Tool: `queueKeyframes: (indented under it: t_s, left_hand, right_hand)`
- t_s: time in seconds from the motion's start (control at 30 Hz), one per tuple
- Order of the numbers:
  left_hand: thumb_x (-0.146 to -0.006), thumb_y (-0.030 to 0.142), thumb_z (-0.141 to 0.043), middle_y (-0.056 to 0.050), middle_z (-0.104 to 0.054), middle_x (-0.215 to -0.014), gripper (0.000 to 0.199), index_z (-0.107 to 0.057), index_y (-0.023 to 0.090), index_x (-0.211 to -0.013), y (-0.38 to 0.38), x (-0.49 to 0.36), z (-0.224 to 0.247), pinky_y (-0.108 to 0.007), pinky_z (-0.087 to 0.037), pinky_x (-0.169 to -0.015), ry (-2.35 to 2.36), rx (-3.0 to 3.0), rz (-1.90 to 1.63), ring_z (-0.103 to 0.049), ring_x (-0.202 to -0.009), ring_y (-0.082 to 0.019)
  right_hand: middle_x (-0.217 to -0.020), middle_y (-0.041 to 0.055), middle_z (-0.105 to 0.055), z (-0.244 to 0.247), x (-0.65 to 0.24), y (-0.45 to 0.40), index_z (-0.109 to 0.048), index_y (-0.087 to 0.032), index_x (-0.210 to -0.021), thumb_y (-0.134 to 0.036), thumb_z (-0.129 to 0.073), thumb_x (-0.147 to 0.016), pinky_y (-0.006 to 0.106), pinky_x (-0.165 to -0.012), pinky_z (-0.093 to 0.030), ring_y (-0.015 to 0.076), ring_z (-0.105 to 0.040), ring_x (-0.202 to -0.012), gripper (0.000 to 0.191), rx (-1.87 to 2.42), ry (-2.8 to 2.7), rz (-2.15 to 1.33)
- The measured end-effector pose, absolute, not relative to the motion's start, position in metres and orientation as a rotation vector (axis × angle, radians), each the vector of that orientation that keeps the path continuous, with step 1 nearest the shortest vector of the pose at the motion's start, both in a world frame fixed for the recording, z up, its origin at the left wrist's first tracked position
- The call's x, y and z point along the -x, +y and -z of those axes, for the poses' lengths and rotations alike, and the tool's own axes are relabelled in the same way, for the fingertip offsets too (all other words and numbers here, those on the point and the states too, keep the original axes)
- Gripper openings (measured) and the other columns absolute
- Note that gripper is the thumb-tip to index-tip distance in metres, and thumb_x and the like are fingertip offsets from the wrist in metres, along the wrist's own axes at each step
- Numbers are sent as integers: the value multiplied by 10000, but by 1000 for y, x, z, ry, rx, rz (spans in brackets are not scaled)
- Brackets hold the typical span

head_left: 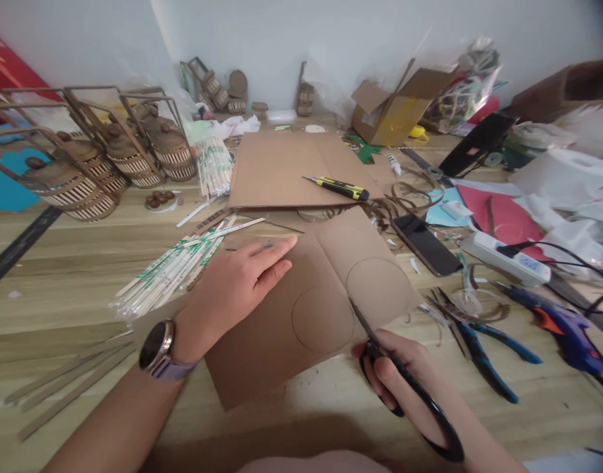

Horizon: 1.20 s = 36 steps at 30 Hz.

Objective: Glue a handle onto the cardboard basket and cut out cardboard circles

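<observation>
A piece of brown cardboard point(276, 341) with two drawn circles lies at a slant on the wooden table. My left hand point(232, 289), below a watch on the wrist, rests over its upper left part with the fingers stretched out. Black-handled scissors point(373, 338) are gripped in my right hand point(404, 374), the fingers in the handle loops. Their blade reaches over the cardboard between the two circles, and whether it has cut in cannot be told. Behind lies a larger cardboard sheet point(282, 164) with a yellow and black utility knife point(338, 188) on top.
Lidded woven baskets point(176, 157) stand at the back left, with wrapped sticks point(178, 263) nearer. To the right are a phone point(424, 243), pliers point(479, 348), a power strip point(508, 258) and a glue gun point(562, 325). An open carton point(400, 112) stands behind.
</observation>
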<state>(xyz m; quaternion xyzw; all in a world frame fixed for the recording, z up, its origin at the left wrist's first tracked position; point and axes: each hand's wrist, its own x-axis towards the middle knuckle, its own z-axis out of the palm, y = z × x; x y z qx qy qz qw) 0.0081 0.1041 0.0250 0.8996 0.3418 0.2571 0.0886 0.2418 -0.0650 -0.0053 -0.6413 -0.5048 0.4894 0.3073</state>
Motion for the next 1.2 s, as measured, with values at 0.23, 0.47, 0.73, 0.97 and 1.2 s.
queueKeyframes:
  t_s: [0.23,0.47,0.73,0.97,1.2]
  left_hand:
    - [-1031,366,-452,-85,-726,-1212,400,-574,254,-1395,103,-8,-23,-400,-568,-940,1025,-2668,-761,-681,-1140,-269]
    - [-1032,364,-444,-110,-719,-1229,409,-587,217,-1386,103,-10,-24,-454,-550,-993,1002,-2647,-782,-660,-1184,-299]
    - [-1031,365,-452,-85,-722,-1225,401,-576,245,-1394,102,-10,-25,-418,-546,-996,1020,-2640,-780,-658,-1183,-271]
    - [-1033,366,-443,-95,-723,-1222,404,-590,226,-1382,101,-10,-24,-419,-559,-972,1007,-2652,-810,-665,-1173,-282]
    - [-1035,377,-432,-101,-719,-1233,413,-586,225,-1386,101,-9,-25,-424,-556,-971,1001,-2654,-800,-666,-1171,-285]
  right_hand:
    - [-509,-48,-447,7,-242,-65,-597,-186,-838,-829,-434,-830,225,-407,-336,103,-377,-408,664,1707,-1317,-1288]
    - [-477,-44,-451,2,-240,-65,-592,-191,-778,-813,-373,-872,229,-404,-324,102,-390,-389,667,1711,-1418,-1172]
    - [-451,-45,-438,-3,-237,-64,-567,-207,-718,-817,-397,-860,237,-396,-318,110,-395,-384,649,1744,-1418,-1150]
    - [-471,-51,-418,1,-239,-66,-569,-203,-726,-769,-384,-905,227,-391,-293,100,-370,-394,622,1711,-1452,-1109]
    - [-476,-64,-399,6,-238,-68,-587,-191,-773,-791,-415,-877,227,-397,-279,91,-346,-390,632,1683,-1373,-1191]
